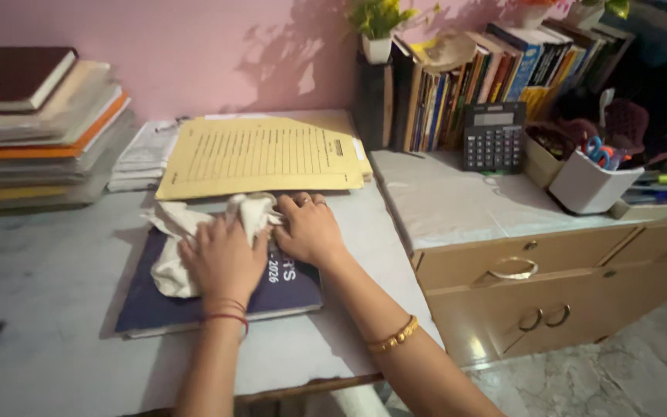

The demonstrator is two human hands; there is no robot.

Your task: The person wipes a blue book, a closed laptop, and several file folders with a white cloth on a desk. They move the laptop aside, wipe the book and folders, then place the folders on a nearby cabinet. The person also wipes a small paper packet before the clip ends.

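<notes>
A pale marble surface (48, 309) is carrying a dark blue book (287, 289), yellow files (260, 158) and a stack of books (36, 127) at left.

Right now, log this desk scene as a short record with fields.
Left hand: palm down on a white cloth
Right hand: flat on the same cloth, beside the left
Under the cloth: dark blue book lying on the grey desk
Behind the book: yellow folders
Far left: book stack
Right side: calculator, white pen holder, drawers
</notes>
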